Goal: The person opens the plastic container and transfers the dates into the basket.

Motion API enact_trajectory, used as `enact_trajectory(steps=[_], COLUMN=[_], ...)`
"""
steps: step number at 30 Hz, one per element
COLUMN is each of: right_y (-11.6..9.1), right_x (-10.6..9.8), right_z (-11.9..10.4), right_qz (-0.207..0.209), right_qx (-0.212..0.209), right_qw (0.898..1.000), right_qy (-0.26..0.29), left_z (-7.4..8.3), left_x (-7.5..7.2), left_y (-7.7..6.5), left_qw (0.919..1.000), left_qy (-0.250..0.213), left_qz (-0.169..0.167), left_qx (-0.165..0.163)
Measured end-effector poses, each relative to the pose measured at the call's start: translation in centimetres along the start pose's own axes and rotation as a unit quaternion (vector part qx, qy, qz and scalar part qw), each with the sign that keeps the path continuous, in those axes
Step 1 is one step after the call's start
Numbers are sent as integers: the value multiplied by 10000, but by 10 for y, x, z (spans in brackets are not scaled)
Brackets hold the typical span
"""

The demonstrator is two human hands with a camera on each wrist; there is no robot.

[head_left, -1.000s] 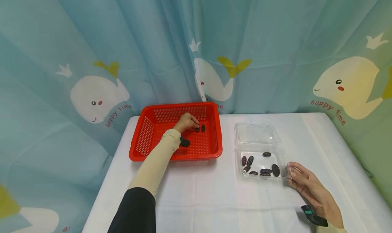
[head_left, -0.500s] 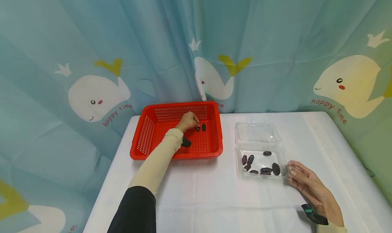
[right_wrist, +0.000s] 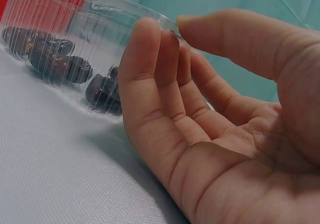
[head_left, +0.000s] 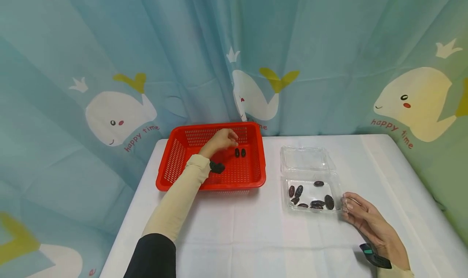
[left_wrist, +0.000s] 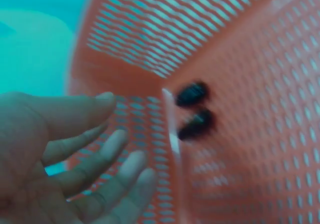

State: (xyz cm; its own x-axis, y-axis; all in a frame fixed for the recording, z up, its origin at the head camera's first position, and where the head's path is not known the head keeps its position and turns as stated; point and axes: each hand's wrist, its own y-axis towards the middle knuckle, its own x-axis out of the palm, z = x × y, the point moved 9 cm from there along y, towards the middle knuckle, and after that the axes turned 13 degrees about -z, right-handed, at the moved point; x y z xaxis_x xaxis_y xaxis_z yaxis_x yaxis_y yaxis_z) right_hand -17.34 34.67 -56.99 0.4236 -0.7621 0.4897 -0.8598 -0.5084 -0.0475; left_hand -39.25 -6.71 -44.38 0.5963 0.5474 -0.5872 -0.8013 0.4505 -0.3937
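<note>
"What's the biggest thing there?"

"One blue curtain (head_left: 329,34), hanging beyond the fingers of the left hand (head_left: 218,143) and the right hand (head_left: 371,223). Four white whales (head_left: 414,101) are printed on it, one cut off by the edge of the view."

"And next?"

"One table (head_left: 263,237) under a white cloth, below all the fingers. Then one red basket (head_left: 245,186), with the left fingers inside its rim."

"What's by the right fingers?"

"One clear plastic box (head_left: 307,192), its one lid (head_left: 305,158) folded open on the side farther from them."

"How are the two hands set?"

"The left fingers are loose and parted, holding nothing. The right thumb and fingertips pinch the box at its nearest edge."

"Anything worn?"

"Two black straps (head_left: 374,257), one at each wrist, behind the fingers."

"And the smallest things?"

"Ten dates that I can make out. Two dates (head_left: 243,152) lie side by side on the basket's floor, just beside the left fingertips, apart from them. Eight dates (head_left: 329,202) lie in the box, past the right fingertips: one closest to them, three bunched at the far end."
</note>
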Motion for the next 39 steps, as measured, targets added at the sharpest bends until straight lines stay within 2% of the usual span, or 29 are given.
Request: enact_trajectory(steps=[2, 7, 14, 17, 30, 34, 39], right_y=[0, 0, 0, 0, 0, 0, 0], right_x=[-1, -1, 2, 2, 1, 3, 4], right_z=[0, 1, 0, 0, 0, 0, -1], right_qz=[45, 76, -7, -53, -22, -87, -99], right_qx=[19, 20, -52, -72, -36, -47, -56], right_qw=[10000, 10000, 9999, 9999, 9999, 9996, 9997], right_qy=[13, 45, 108, 147, 128, 245, 230], left_z=[6, 20, 40, 50, 93, 107, 123], left_x=[-2, -3, 4, 12, 63, 84, 115], left_y=[-2, -12, -30, -35, -60, -66, -66], left_qw=[9998, 9991, 9969, 9954, 9870, 9809, 9693], left_qy=[-114, -229, 161, 314, 377, 463, 593], left_qz=[50, 200, 586, 617, 245, 100, -408], left_qx=[160, 302, 500, 662, 1543, 1888, 2351])
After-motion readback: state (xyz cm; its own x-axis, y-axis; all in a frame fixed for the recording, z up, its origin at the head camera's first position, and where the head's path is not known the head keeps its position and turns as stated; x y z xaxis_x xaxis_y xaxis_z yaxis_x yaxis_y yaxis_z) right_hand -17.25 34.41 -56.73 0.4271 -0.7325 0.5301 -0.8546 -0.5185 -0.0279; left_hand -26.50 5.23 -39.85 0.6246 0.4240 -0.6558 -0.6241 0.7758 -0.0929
